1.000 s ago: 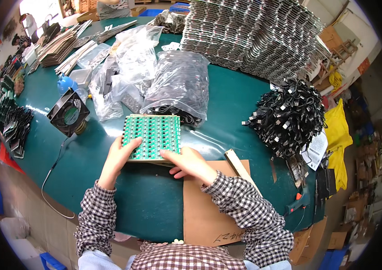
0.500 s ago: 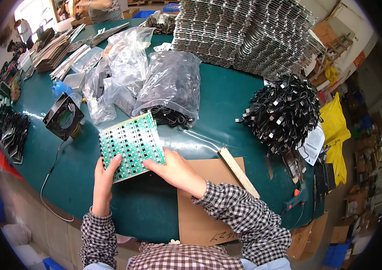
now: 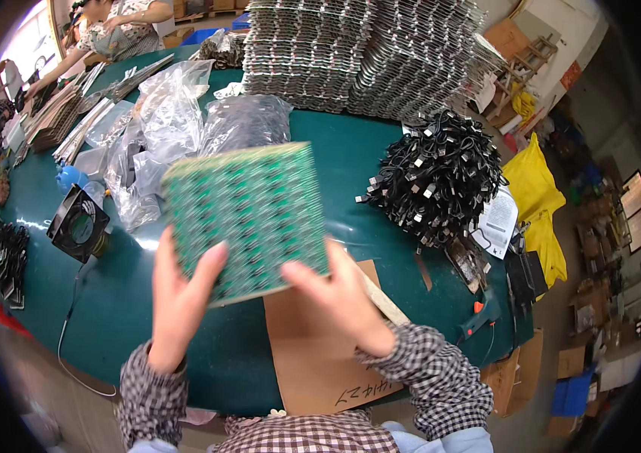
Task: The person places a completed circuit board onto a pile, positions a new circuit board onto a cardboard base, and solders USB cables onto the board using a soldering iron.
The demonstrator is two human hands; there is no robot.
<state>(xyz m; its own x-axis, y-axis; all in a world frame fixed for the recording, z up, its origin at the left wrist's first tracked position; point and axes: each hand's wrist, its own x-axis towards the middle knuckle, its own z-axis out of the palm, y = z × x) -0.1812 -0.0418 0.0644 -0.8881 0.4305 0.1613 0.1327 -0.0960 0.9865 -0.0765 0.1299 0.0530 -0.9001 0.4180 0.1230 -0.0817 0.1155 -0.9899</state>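
A green panel of circuit boards (image 3: 249, 219), blurred by motion, is held up in front of me between both hands. It seems to be a stack, with a pale edge showing along its top. My left hand (image 3: 184, 291) grips its lower left side, the thumb lying on the face. On the lower right, my right hand (image 3: 339, 294) holds it the same way; the fingers behind the panel are hidden. Below the right forearm lies a flat brown cardboard sheet (image 3: 313, 355) with handwriting on it. A pale bar (image 3: 382, 298) rests by the right wrist, partly covered.
A large heap of black cables (image 3: 433, 185) lies to the right on the green table (image 3: 343, 143). Behind it rise tall stacks of metallic strips (image 3: 305, 53). Clear plastic bags (image 3: 173, 98) and a small black fan (image 3: 79, 224) are at left. Another person (image 3: 120, 30) works at far left.
Both hands have raised the circuit board panel nearer to me, so it looks larger and more upright. My view has shifted a little right. The other person has come further into view, an arm stretched out.
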